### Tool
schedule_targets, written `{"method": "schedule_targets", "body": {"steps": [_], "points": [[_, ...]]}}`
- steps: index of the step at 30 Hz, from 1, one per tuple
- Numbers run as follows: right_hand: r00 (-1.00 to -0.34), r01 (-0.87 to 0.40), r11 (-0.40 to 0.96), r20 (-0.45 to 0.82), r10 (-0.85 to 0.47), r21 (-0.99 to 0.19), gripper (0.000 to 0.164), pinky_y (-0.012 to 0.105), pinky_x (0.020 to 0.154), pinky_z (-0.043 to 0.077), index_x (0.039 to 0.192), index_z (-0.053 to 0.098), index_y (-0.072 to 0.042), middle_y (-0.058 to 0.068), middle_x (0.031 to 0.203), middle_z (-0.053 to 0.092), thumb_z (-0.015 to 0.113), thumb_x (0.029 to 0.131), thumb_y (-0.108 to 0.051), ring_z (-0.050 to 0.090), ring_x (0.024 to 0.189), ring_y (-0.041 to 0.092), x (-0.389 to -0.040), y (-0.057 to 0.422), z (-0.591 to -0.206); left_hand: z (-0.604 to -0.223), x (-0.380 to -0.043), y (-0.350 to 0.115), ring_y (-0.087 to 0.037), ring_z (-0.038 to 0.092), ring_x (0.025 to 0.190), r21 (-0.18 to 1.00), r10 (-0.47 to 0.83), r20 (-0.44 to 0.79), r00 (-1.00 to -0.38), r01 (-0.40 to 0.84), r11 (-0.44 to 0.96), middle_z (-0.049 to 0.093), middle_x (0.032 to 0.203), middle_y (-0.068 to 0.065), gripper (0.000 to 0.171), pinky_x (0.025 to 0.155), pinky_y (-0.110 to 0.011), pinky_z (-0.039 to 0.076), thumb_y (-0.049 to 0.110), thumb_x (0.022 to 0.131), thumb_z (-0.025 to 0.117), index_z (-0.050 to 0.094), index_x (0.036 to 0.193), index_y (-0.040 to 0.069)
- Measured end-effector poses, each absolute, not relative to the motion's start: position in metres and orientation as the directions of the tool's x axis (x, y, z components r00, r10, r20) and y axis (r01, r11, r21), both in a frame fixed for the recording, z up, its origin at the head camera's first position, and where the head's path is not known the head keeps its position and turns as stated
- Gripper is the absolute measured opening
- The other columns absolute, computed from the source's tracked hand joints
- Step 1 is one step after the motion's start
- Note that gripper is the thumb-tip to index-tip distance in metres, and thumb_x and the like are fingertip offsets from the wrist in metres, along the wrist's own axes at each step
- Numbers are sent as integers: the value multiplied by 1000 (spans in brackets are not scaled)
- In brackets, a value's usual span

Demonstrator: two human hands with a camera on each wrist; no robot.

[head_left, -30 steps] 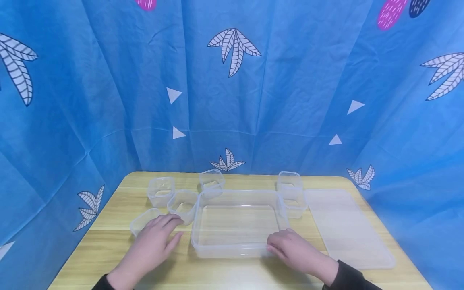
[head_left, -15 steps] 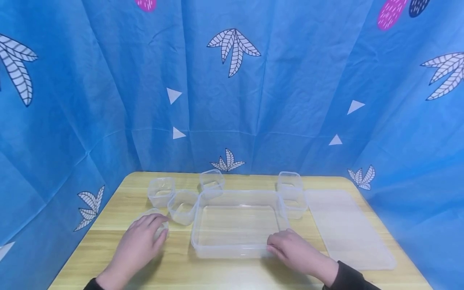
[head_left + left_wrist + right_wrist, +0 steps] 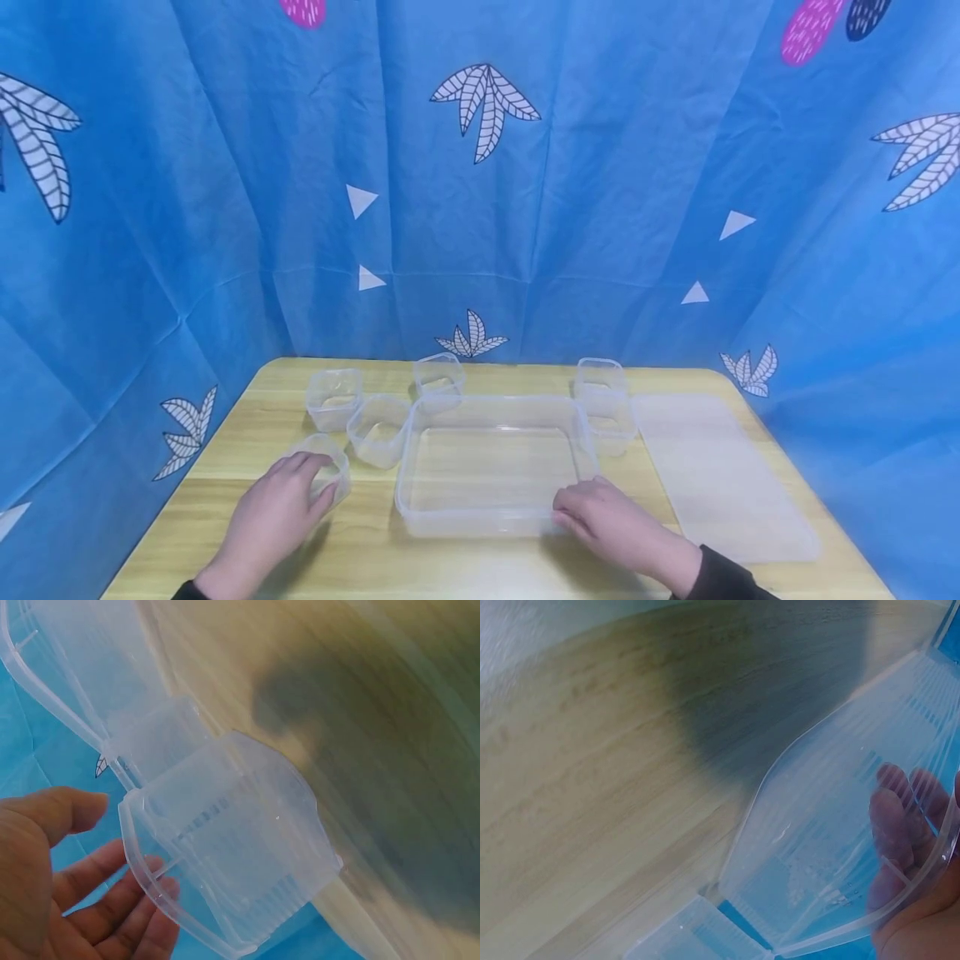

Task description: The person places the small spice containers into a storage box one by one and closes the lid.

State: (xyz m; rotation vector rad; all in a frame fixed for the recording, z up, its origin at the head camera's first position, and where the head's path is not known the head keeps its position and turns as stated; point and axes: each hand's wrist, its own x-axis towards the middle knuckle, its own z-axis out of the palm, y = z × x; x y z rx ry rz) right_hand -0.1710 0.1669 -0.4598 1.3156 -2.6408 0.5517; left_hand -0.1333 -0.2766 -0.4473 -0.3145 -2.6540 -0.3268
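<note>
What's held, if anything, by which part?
Right hand grips the large clear rectangular plastic box by its near right rim; left hand seemingly grips nothing at the small clear rounded plastic tub.

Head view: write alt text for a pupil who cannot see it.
A person's right hand grips a large clear box, while the left hand is at a small clear container. More small containers and a flat translucent sheet share the wooden table.

I see the left grip [image 3: 268, 510] with its back up, thumb [image 3: 73, 811] held away from its loosely bent fingers [image 3: 112, 909]. Well apart to its right, the right grip [image 3: 611, 518] curls its fingers [image 3: 889, 821] in. Behind each grip, a bare wrist [image 3: 677, 560] slants back and outward.
</note>
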Motion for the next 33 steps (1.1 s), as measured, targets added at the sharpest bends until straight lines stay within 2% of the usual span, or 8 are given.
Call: {"method": "schedule_targets", "body": {"steps": [4,14,23,27,33], "points": [[-602,-797,545,290,-744,-259,22,20,65,37,79,56,-26,-26,71,40,63,99,-20,41,66,-7,-171,167,-460,-449,-132,-277,-33,67,91,206,140,399,-906,238,949,70,98,-11,30,74,-49,57,17,79,83,71,103,3],[-591,-807,542,316,-742,-236,24,18,64,35,78,53,-27,-26,70,38,65,97,-19,38,65,-7,-171,165,-462,-451,-133,-276,-30,69,85,233,128,317,-940,207,950,72,97,-8,26,68,-48,57,16,81,82,72,102,6],[-603,-797,550,308,-736,-248,23,19,64,34,79,54,-27,-25,70,37,64,99,-20,38,65,-7,-170,166,-463,-451,-135,-275,-28,70,81,204,144,297,-944,210,956,72,97,-8,24,62,-45,57,12,81,81,73,103,6],[-603,-798,551,309,-735,-244,23,18,64,34,79,54,-27,-25,70,38,64,98,-20,38,65,-6,-170,165,-462,-451,-134,-274,-21,68,75,200,146,323,-935,218,955,71,90,-1,15,57,-41,54,11,84,79,73,98,10],[-603,-797,547,302,-738,-256,21,18,63,34,80,56,-26,-25,71,38,63,99,-20,38,65,-6,-170,166,-462,-454,-133,-274,-9,55,65,204,148,340,-929,226,953,64,79,7,10,51,-33,45,10,86,78,70,90,14]]}}
